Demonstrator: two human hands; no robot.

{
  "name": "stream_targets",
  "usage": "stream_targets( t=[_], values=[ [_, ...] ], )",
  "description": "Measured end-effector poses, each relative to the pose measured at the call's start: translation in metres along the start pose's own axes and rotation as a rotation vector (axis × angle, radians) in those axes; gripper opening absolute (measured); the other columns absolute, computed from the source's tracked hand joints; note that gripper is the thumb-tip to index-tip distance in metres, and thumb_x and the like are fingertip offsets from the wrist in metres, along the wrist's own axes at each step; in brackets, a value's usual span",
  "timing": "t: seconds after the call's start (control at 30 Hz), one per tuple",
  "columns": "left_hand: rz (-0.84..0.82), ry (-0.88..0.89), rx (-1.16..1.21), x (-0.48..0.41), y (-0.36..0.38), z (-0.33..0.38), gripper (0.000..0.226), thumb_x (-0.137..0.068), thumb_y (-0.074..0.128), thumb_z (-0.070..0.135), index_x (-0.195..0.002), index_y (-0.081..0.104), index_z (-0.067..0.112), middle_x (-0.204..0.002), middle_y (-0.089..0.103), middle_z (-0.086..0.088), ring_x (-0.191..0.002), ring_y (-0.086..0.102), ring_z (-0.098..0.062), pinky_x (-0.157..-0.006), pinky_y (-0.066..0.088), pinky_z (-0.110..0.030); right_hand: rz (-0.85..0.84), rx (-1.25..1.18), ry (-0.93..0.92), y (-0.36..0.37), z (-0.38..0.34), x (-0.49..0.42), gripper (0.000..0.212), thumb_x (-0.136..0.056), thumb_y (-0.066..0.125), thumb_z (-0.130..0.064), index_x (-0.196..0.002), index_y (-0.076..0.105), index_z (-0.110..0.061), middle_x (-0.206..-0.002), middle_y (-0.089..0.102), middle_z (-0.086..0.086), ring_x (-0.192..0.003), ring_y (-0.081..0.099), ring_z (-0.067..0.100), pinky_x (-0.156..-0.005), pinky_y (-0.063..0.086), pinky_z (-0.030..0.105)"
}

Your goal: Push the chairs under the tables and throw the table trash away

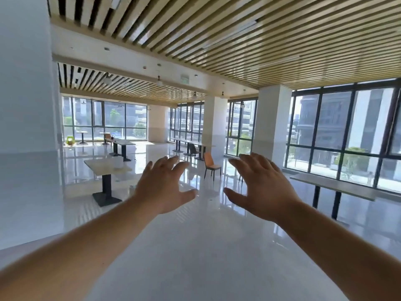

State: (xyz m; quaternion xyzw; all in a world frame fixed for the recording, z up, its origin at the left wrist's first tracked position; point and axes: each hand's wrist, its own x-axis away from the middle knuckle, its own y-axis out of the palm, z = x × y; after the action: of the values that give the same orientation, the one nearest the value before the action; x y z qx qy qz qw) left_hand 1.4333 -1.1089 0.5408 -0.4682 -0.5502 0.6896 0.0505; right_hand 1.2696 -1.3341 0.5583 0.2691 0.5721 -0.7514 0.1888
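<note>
Bright daylight, wide-angle view.
We note sun from the windows (pixel 338 135) beyond the hands, glare on the glossy floor (pixel 195 246) beneath them, soft blur, edges bowed.

slatted ceiling (pixel 238 40), glossy floor (pixel 206 246), white pillars (pixel 213 124), tall windows (pixel 342 135)

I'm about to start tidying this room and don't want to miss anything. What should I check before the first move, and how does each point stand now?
1. Both hands free: ok. The left hand and right hand are open and hold nothing.
2. Path to the orange chair: ok, bare floor ahead.
3. Orange chair tucked under a table: not ok, it stands out in the open.
4. Dark chair tucked in: cannot tell, too far off.
5. Trash on the near table: not ok, white items lie on it.
6. Bin located: cannot tell, none clearly seen.
</note>
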Motion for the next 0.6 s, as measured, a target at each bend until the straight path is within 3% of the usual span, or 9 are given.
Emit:
stream_targets(
  t=[0.17,0.3,0.6],
  values=[
    [-0.011,0.037,-0.056,-0.076,0.089,-0.025,0.089,-0.084,0.047,0.084,-0.157,0.031,0.036,-0.170,0.026,0.000,-0.155,0.020,-0.027,-0.126,0.016,-0.055,-0.059,-0.002,-0.049,0.105,0.037,-0.074,0.087,-0.090,0.030,-0.084,-0.158,0.036,-0.029,-0.162,0.042,0.006,-0.152,0.031,0.033,-0.122,0.029,0.053],
    [-0.059,0.026,-0.176,-0.135,0.156,-0.064,0.091,-0.085,0.041,0.086,-0.160,0.027,0.036,-0.173,0.021,-0.001,-0.157,0.016,-0.028,-0.127,0.012,-0.056,-0.029,-0.086,-0.113,0.198,0.044,-0.157,0.084,-0.090,0.036,-0.082,-0.155,0.039,-0.029,-0.158,0.047,0.006,-0.146,0.037,0.032,-0.119,0.032,0.051],
    [-0.207,-0.235,-0.353,-0.234,0.233,-0.238,0.087,-0.085,0.043,0.082,-0.158,0.030,0.036,-0.171,0.024,0.000,-0.156,0.022,-0.028,-0.126,0.017,-0.053,-0.136,-0.265,-0.360,0.377,-0.007,-0.397,0.087,-0.087,0.020,-0.088,-0.150,0.044,-0.033,-0.146,0.056,-0.002,-0.135,0.049,0.025,-0.109,0.042,0.043]
  ],
)
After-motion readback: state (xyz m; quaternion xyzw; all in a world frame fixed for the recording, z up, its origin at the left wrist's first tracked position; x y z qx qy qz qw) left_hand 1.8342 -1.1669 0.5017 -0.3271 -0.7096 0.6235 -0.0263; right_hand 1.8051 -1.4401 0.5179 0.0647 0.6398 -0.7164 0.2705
